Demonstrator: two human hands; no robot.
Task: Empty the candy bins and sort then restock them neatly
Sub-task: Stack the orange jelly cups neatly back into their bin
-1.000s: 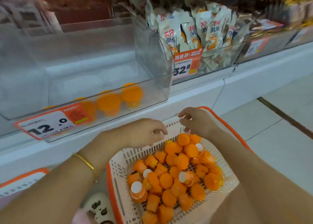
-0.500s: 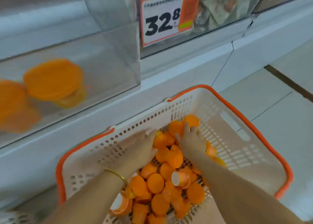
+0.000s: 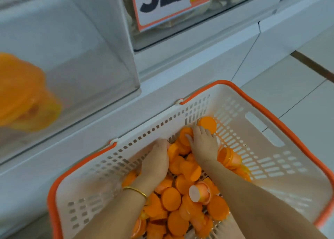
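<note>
A white basket with an orange rim (image 3: pixel 271 123) holds several orange candy cups (image 3: pixel 170 199); one lies on its side and shows a white base (image 3: pixel 196 193). Both my hands are down in the pile near the basket's far wall. My left hand (image 3: pixel 156 161), with a gold bangle on its wrist, has its fingers curled down among the cups, fingertips hidden. My right hand (image 3: pixel 204 144) lies over the cups with its fingers and thumb curled round an orange one (image 3: pixel 185 136). In the clear bin (image 3: pixel 101 61) above left, blurred orange cups (image 3: pixel 23 94) stand.
A second clear bin with a "32" price tag (image 3: pixel 162 5) holds pale packets at top centre. The white shelf front (image 3: pixel 162 72) runs just behind the basket. Pale floor tiles (image 3: pixel 289 87) lie to the right.
The view has dropped and closed in on the basket. Both hands went from above the basket's rim down into the cups, and their fingers have curled into the pile.
</note>
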